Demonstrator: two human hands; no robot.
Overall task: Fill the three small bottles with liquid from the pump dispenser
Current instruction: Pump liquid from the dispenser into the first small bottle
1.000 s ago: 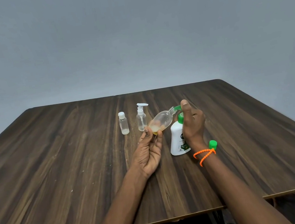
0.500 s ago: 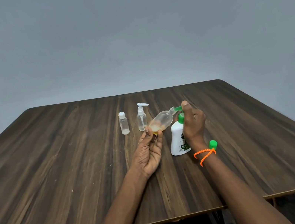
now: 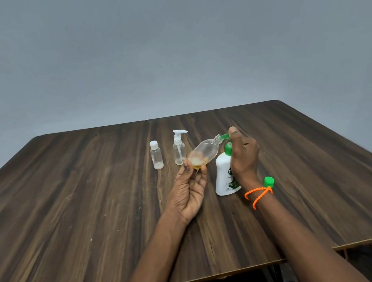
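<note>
Change: almost none from the earlier views as I read them; the right thumb sits a touch lower on the green pump head, both hands and all bottles in the same places. I judge a pump stroke is in progress.
Meaning for task: third bottle is being filled, only a little liquid in so far; the other two look already dosed and closed, so I'd call it the last fill, unfinished.
Left hand (image 3: 189, 189): palm up, thumb and fingertips pinched on the base of the tilted bottle.
Tilted bottle (image 3: 204, 153): clear rounded plastic, lying near horizontal above the table, neck touching the green spout, amber liquid and foam pooled at its low end.
Right hand (image 3: 243, 153): fingers curled round the dispenser neck, thumb on top of the pump.
Pump dispenser (image 3: 225, 176): white opaque plastic, smooth, curved body, green label, standing on the table.
Capped bottle (image 3: 156, 155): clear cylinder, white cap, pale layer at bottom.
Spray bottle (image 3: 179, 150): clear, white pump top, just beside the tilted bottle.
Green cap (image 3: 269, 181): small, loose, behind the right wrist.
Bracelet (image 3: 258, 194): orange beaded, looped twice.
Table (image 3: 68, 209): dark wood-grain laminate, matte.
</note>
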